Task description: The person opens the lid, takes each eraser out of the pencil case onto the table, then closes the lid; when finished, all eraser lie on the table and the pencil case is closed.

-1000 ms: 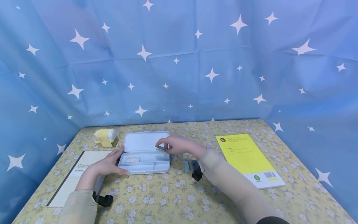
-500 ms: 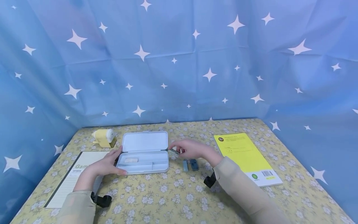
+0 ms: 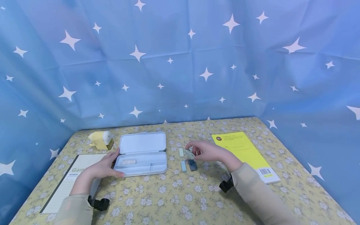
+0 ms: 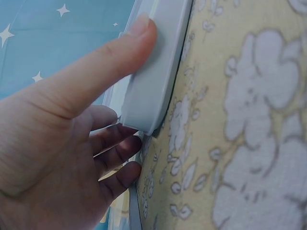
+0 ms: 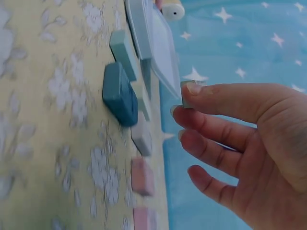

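My left hand [image 3: 97,170] holds the left end of a white pencil case [image 3: 142,142], its thumb on the front wall and its fingers at the end. The lid is raised, and a pale eraser [image 3: 129,162] lies in the back compartment. To the right of the case, my right hand [image 3: 208,151] pinches a small greenish eraser [image 5: 185,93] between thumb and forefinger, above the table. Around it lie a light blue eraser [image 3: 183,166], a pale green eraser [image 3: 181,152] and a dark blue block [image 3: 192,165], perhaps a sharpener.
In the right wrist view, a whitish block [image 5: 141,136] and a pink block [image 5: 142,175] lie farther along. A yellow desk sharpener [image 3: 100,140] stands back left. A notebook [image 3: 63,186] lies under my left forearm, and a yellow book [image 3: 242,150] at the right.
My right hand has moved right, from over the pencil case to above the small erasers, still pinching the greenish one. My left hand has stayed on the case.
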Motion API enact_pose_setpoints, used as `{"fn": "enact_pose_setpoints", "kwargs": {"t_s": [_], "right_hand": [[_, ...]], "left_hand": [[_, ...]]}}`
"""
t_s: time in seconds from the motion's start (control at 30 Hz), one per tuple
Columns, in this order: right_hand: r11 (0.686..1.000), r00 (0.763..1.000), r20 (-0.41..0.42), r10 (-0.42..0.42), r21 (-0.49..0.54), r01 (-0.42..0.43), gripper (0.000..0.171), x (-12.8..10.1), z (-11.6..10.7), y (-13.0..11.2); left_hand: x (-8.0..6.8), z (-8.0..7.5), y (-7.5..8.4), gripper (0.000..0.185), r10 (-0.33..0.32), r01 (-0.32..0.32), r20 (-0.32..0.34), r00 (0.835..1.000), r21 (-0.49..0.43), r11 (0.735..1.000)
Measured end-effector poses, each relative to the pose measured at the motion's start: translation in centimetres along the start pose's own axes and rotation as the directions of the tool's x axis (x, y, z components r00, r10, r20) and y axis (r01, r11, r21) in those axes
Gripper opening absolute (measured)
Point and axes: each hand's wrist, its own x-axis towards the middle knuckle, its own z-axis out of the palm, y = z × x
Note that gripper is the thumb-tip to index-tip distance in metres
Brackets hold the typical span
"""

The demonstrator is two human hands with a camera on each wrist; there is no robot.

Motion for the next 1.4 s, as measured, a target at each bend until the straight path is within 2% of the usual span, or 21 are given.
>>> {"fn": "enact_pose_setpoints", "kwargs": {"t_s": [0.5, 0.9, 1.07, 1.4], "right_hand": [[0.997, 0.999, -0.043, 0.019, 0.074, -0.016, 0.041, -3.1, -0.9, 1.2], [0.994, 0.998, -0.05, 0.04, 0.101, -0.035, 0.036, -3.6, -0.4, 2.2], [0.993, 0.998, -0.025, 0.054, 0.11, -0.051, 0.038, -3.7, 0.2, 2.5], [0.996, 0.998, -0.009, 0.066, 0.055, -0.066, 0.038, -3.3, 0.8, 2.7]], "left_hand": [[-0.2, 0.1, -0.2, 0.119, 0.038, -0.038, -0.005, 0.999, 0.005, 0.999], [0.0, 0.1, -0.4, 0.119, 0.057, -0.057, -0.011, 0.998, -0.013, 0.998], [-0.1, 0.2, -0.4, 0.119, 0.051, -0.051, -0.006, 0.999, -0.018, 0.999], [0.2, 0.3, -0.7, 0.121, 0.032, -0.033, -0.02, 0.999, -0.027, 0.999]]}}
